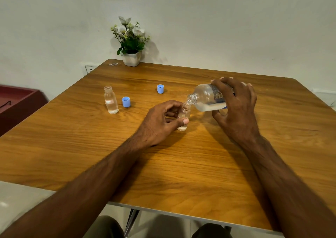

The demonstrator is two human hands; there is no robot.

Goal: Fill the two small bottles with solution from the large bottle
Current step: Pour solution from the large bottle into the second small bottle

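Far left: first small bottle [111, 100] stands uncapped and looks mostly full, blue cap [126, 101] just beside it, second blue cap [160, 89] further back. Centre: left hand [161, 121] pinches second small bottle [184, 116] upright on the table [181, 165]. Right hand [236, 103] wraps the large bottle [209, 98], tipped near horizontal, mouth touching the small neck. Judging: second fill underway; next needs slow tilt, then levelling off. Stream and fill level hard to see; thumb covers part of the bottle.

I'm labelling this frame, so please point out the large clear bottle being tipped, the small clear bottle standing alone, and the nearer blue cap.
large clear plastic bottle [205, 96]: head view, clear shoulder.
small clear bottle standing alone [111, 103]: head view, mid body.
nearer blue plastic cap [126, 102]: head view, side wall.
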